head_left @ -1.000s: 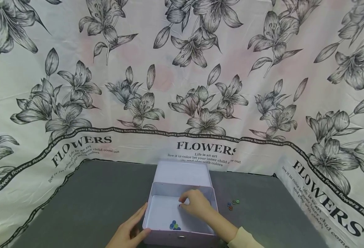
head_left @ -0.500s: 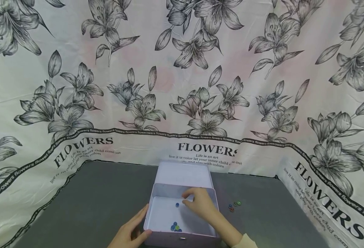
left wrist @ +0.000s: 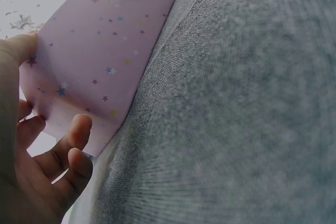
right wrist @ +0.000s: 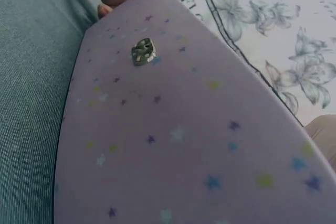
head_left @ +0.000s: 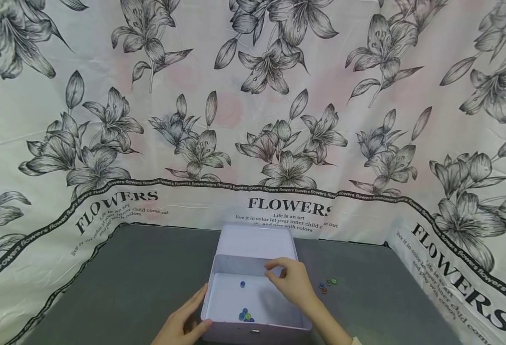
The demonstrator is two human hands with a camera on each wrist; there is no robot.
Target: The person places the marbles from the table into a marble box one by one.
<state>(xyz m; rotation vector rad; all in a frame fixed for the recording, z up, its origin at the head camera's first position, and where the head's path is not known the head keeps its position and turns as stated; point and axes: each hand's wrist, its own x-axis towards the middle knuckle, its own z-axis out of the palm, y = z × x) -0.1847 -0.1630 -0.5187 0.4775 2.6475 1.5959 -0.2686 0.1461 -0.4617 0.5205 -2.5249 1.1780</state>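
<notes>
A pale box [head_left: 229, 330] with its lid folded back stands before me. My left hand [head_left: 183, 320] holds its near left corner, thumb on the front rim and fingers along the side. The left wrist view shows its pink, star-printed front [left wrist: 94, 51]. Over the right part of the box hovers my right hand [head_left: 293, 282], thumb and index finger slightly apart with nothing visible between them. A lone blue marble [head_left: 242, 284] lies on the box floor to the left of these fingers. Several blue and yellow-green marbles [head_left: 246, 316] are clustered near the front wall.
Several marbles [head_left: 328, 285], blue, red and green, lie on the dark grey table [head_left: 149, 268] to the right of the box. The open lid [head_left: 254, 242] reaches back toward the flower-printed cloth [head_left: 201, 206]. A metal clasp [right wrist: 143, 52] sits on the box front.
My right hand has let go of the blue marble and moved up and to the right. The marble now lies on the box floor, shifted slightly left. My left hand stays at the corner.
</notes>
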